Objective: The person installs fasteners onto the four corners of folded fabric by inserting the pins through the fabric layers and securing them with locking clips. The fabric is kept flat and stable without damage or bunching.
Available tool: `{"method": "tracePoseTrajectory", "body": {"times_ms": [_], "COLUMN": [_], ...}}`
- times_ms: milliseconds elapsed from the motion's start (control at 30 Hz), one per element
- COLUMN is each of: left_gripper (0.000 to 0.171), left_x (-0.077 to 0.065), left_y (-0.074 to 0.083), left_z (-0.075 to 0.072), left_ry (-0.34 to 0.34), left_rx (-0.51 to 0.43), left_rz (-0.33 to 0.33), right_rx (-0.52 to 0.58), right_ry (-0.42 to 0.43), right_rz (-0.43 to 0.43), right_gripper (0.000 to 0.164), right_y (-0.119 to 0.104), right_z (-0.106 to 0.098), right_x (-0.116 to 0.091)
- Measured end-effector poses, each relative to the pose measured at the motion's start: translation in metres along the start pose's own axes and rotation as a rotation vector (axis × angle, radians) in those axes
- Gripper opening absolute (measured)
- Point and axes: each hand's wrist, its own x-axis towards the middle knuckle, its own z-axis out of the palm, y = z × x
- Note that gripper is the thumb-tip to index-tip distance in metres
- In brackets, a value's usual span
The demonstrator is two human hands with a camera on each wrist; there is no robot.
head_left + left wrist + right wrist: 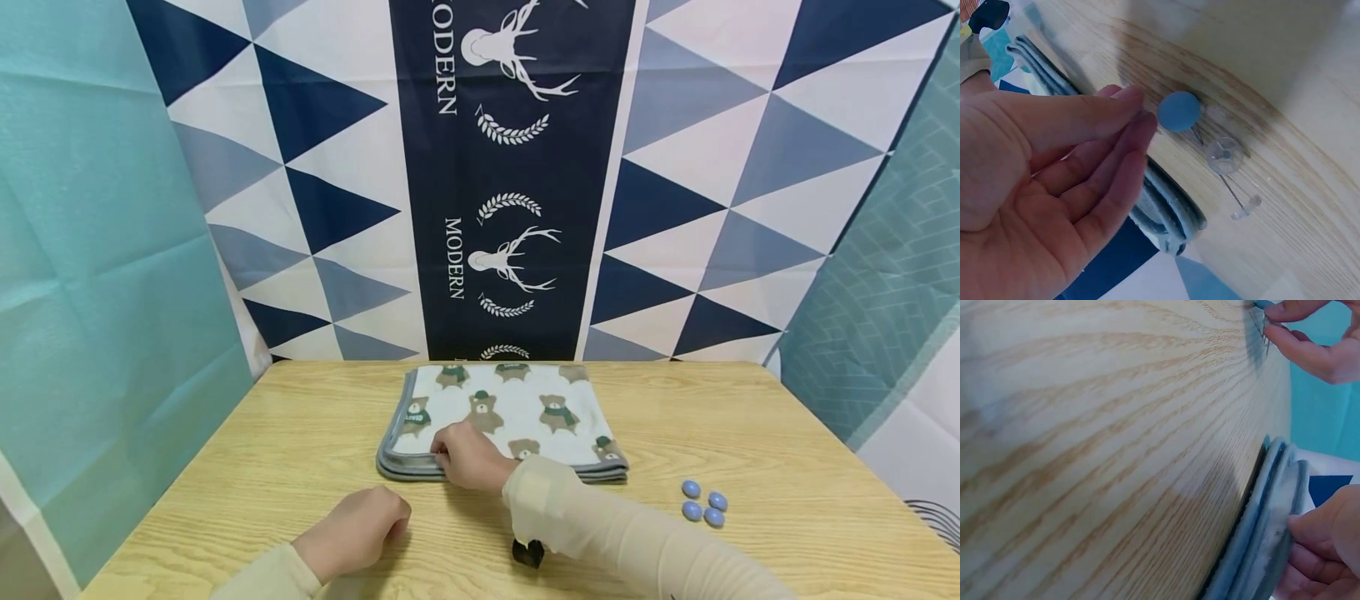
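A folded white baby blanket (pixel 510 429) with brown bears and grey-blue binding lies at the far middle of the table. My right hand (pixel 470 456) grips its front edge near the left corner; in the right wrist view, its thumb (pixel 1310 525) lies against the folded layers (pixel 1266 544). Nearer me, my left hand (pixel 358 531) is over the table, thumb and fingertips pinched together. At those fingertips, the left wrist view shows a pin with a round blue cap (pixel 1179 111). Beside it are a clear disc (pixel 1224 155) and a thin metal needle (pixel 1230 187).
Several blue oval caps (pixel 703 503) lie grouped on the wooden table (pixel 757 442), right of the blanket. A small black device (pixel 528 552) sits under my right forearm. Patterned cloth (pixel 517 167) hangs behind the table, with a teal sheet (pixel 112 275) at the left.
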Motion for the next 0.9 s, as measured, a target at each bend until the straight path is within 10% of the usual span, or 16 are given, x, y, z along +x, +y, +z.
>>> {"method": "tracePoseTrajectory", "body": {"times_ms": [567, 900], "left_gripper": [0.023, 0.019], "left_x": [0.018, 0.026], "left_y": [-0.022, -0.043], "left_z": [-0.003, -0.003], "left_ry": [0.165, 0.293], "left_rx": [-0.163, -0.295], "left_rz": [-0.011, -0.164], "right_rx": [0.135, 0.165], "right_ry": [0.081, 0.109], "right_rz": [0.105, 0.156], "right_gripper": [0.014, 0.013], "right_y": [0.002, 0.005], "right_z": [-0.012, -0.019], "right_x": [0.001, 0.003]}}
